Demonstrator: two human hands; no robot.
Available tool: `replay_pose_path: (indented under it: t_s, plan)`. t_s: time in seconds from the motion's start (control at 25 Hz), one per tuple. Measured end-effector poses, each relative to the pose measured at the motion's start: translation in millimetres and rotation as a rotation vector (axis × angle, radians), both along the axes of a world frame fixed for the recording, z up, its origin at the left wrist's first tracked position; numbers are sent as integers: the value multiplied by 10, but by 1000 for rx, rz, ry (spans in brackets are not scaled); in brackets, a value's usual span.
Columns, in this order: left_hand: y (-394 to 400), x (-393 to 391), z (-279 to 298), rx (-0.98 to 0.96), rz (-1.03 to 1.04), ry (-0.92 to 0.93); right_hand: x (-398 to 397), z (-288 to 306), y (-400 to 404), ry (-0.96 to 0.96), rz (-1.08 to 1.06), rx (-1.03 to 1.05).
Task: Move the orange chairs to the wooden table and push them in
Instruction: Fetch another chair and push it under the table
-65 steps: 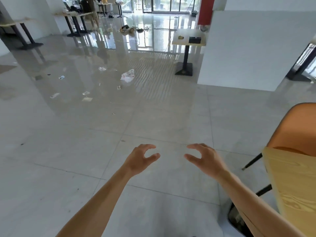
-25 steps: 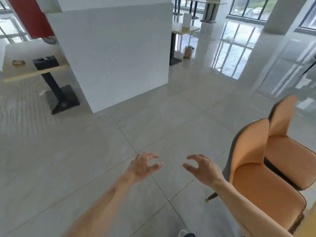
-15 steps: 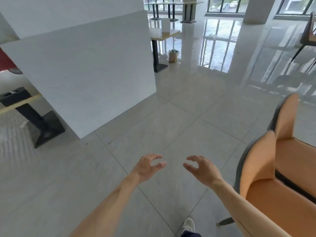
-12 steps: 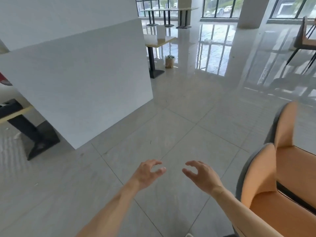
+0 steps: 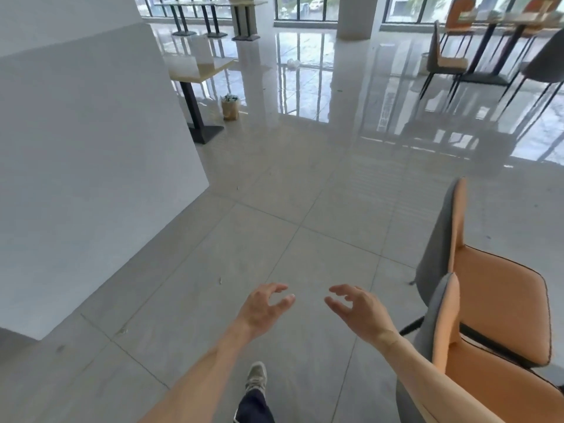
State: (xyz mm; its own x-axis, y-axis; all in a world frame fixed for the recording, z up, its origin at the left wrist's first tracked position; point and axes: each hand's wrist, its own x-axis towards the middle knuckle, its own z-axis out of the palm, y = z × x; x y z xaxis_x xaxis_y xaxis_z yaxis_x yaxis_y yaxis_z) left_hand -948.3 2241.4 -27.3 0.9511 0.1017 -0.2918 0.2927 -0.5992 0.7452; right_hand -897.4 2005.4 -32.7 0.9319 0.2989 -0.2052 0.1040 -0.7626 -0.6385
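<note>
Both orange chairs (grey backs, black legs) now sit lower and nearer, while left hand and right hand stay loosely curled, holding nothing.

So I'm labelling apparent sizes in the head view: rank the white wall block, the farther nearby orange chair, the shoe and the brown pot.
1. White wall block
2. Orange chair
3. Shoe; brown pot looks similar, being farther away, so unranked.

Orange chairs: smooth leather-like upholstery, grey backs; floor glossy tile.
</note>
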Motion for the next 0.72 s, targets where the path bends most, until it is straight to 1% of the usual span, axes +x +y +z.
replay_pose_path:
  t_s: [0.2,0.36,0.52,0.72]
  plan:
    - [179,1138,-88,-6,-278,25,575,18,35,15,-250,-22]
    - [14,1879,-31,-16,-525,20,712,104,-37,12,-472,-22]
    - [-582,2396,-62,-45,-786,53,598,120,-322,-6,-733,-18]
    - [-1695,2678,-129,13,-1140,47,188,57,-918,-47,-1094,-9]
